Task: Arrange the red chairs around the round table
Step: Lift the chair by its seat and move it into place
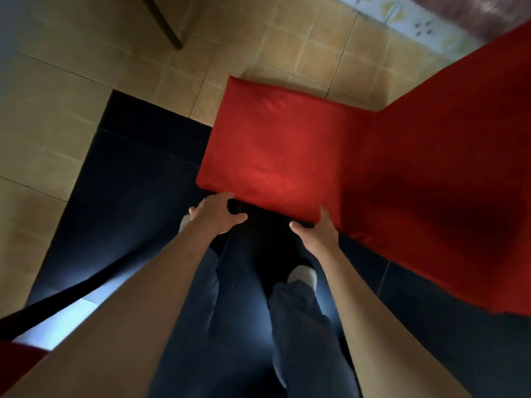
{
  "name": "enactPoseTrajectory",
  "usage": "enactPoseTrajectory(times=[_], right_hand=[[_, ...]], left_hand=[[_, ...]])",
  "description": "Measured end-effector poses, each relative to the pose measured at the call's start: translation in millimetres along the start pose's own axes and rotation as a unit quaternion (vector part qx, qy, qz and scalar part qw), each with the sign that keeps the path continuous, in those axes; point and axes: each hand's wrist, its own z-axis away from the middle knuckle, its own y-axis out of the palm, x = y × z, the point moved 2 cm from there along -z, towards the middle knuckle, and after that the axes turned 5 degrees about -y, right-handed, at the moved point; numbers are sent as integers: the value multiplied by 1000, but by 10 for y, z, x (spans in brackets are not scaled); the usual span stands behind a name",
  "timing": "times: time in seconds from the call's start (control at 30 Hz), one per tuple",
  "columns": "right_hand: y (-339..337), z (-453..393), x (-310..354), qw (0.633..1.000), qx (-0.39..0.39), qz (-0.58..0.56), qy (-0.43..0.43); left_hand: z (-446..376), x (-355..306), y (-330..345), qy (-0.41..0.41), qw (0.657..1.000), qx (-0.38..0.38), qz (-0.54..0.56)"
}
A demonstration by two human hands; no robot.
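Fingers of the left hand (pixel 216 211) are spread fairly wide and loosely bent at the near left corner of the seat; the fingertips reach the seat edge, but whether they are hooked under it cannot be told. The right hand (pixel 317 231) sits at the near right corner, thumb lying up against the seat edge, the other fingers spread below it; a firm hold is not evident here either.

The red chair (pixel 287 156) stands directly in front of the person, seat toward them, its back rising at the right of the view. It straddles the boundary between the tan tiles (pixel 57 110) and a dark floor area (pixel 138 179). A thin dark leg (pixel 165 24), possibly the table's, shows at the top left; the round table itself is not in view.

Step in hand, as judged: taking hold of the seat to shift this chair. Next move calls for closing both hands on the seat edge, then lifting or sliding it evenly toward the table, feet (pixel 304 275) kept out of the way.
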Motion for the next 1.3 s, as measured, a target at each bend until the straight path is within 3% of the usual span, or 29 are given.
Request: enactPoseTrajectory(times=[0.3, 0.53, 0.63, 0.77, 1.07, 1.3], right_hand=[[891, -1160, -477, 996, -58, 0, 67], [1170, -1598, -928, 985, -113, -50, 124], [1228, -1715, -1073, 976, -140, -80, 145], [1281, -1868, -1217, 969, -164, -131, 132], [1326, -2036, -1148, 926, -242, -251, 148], [1286, -2147, -1228, 901, -213, -345, 153]], left_hand=[[-1275, 210, 715, -20, 1000, 11, 16], [-1812, 233, 1334, -99, 984, 12, 148], [-1911, 189, 1546, -109, 972, -21, 206], [-2025, 136, 1719, -92, 949, -77, 292], [-2179, -60, 1884, -116, 890, -112, 427], [-2318, -150, 1929, -138, 828, -133, 527]])
